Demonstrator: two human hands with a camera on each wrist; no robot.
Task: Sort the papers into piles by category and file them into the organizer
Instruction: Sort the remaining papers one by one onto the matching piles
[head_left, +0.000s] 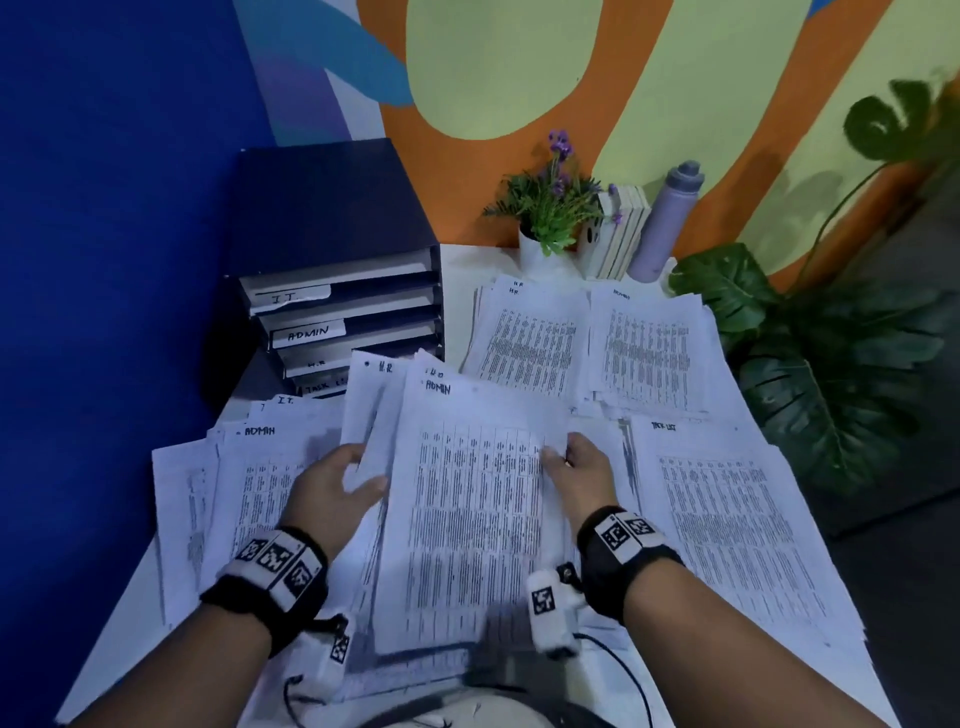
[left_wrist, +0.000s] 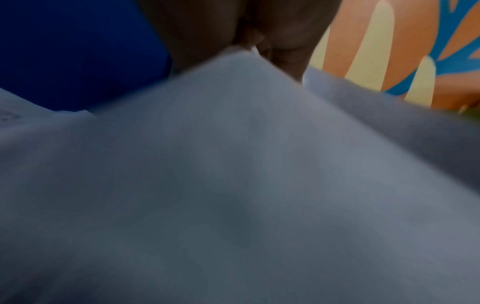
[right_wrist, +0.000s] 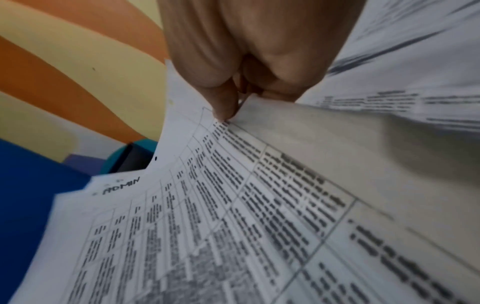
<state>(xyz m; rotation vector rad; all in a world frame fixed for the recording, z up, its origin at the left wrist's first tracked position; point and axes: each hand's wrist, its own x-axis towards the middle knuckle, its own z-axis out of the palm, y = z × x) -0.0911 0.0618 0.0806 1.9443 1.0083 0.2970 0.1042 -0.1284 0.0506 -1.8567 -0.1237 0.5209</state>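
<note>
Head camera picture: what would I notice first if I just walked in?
Paper everywhere: piles cover the table. In the middle, the left hand and right hand hold sheets, the top sheet marked ADMIN. At the back left stands the organizer with labelled trays, under a bright wall.

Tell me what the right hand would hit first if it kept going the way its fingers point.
Probably nothing solid: the right hand, pinching the white ADMIN-headed sheet, points toward the white H.R.-headed paper pile lying flat on the table. Depth is unclear.
</note>
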